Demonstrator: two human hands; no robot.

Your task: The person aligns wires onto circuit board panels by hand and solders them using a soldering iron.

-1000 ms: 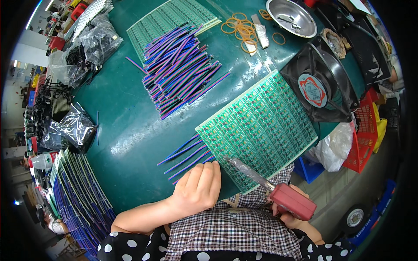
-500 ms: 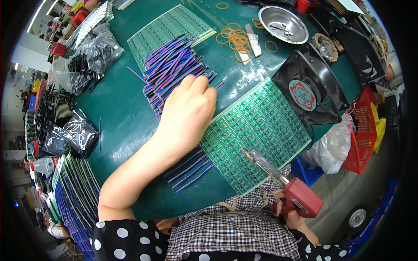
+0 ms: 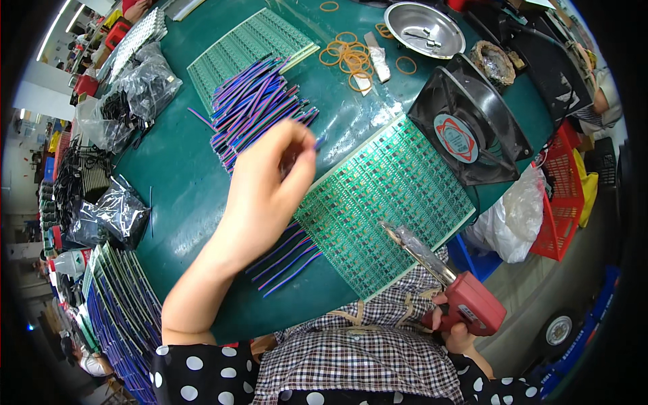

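Observation:
My left hand is closed in a pinch above the left corner of a green circuit board panel. A short blue end of wire sticks out past its fingertips; the rest is hidden by the hand. Just beyond lies a pile of cut blue, pink and black wires. Several wires run out from the panel's near left edge onto the table. My right hand grips a red soldering gun, whose long metal tip reaches over the near right part of the panel.
A black fan stands at the panel's far right. Behind are a metal bowl, rubber bands and another board panel. Bagged cables sit at the left. Wired boards hang beside the table's left edge.
My left hand has pulled back from the wire pile toward me and turned, and a blue wire end now shows at its fingertips. The soldering gun stays nearly in place.

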